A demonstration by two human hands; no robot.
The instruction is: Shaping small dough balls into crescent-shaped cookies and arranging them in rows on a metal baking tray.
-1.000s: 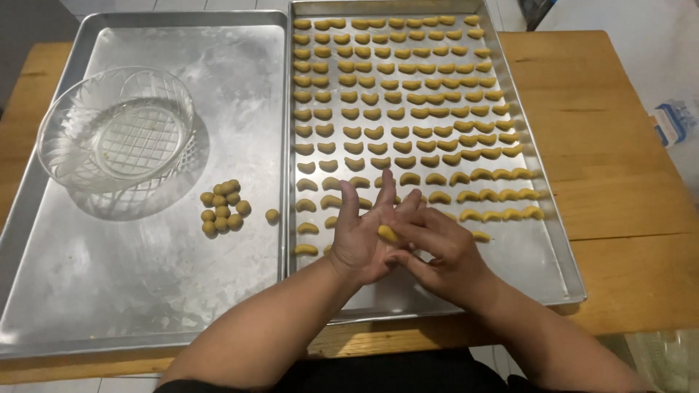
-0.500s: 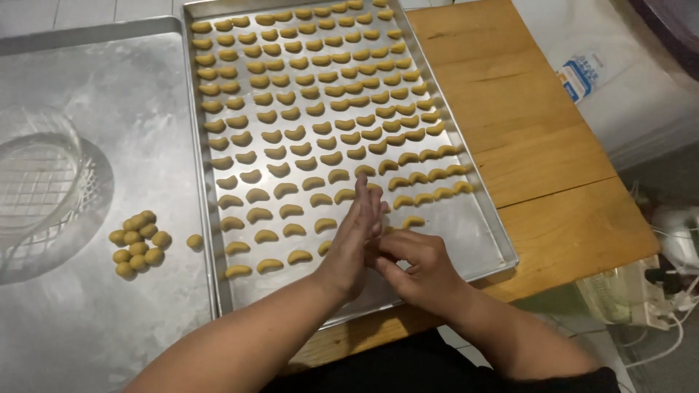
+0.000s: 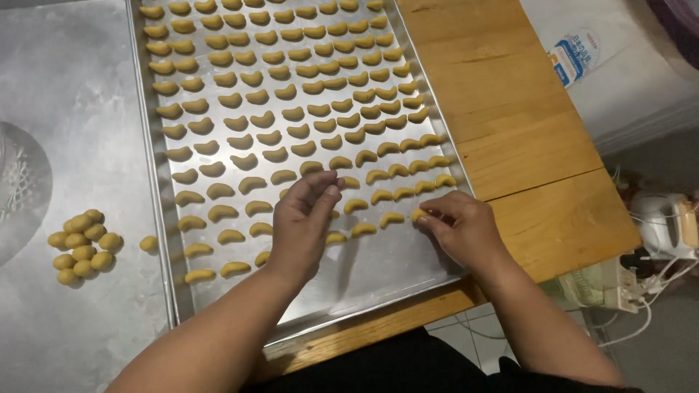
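My right hand point(image 3: 466, 229) pinches a dough crescent point(image 3: 419, 215) at the near row's end on the baking tray point(image 3: 378, 269); my left hand point(image 3: 306, 222) hovers, fingers loosely spread. Its wrist could, I judge, squash crescents beneath.

Wooden table point(image 3: 524, 109), glass bowl point(image 3: 18, 182) on left metal tray point(image 3: 65, 87), white packet point(image 3: 575, 58), white hand mixer point(image 3: 666, 222), cables on the floor

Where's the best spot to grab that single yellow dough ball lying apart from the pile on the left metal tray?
Probably pinch the lone round yellow dough ball at its two sides, coming from straight above. It sits free on the flat left metal tray, with clear space around it, so fingertips fit either side.
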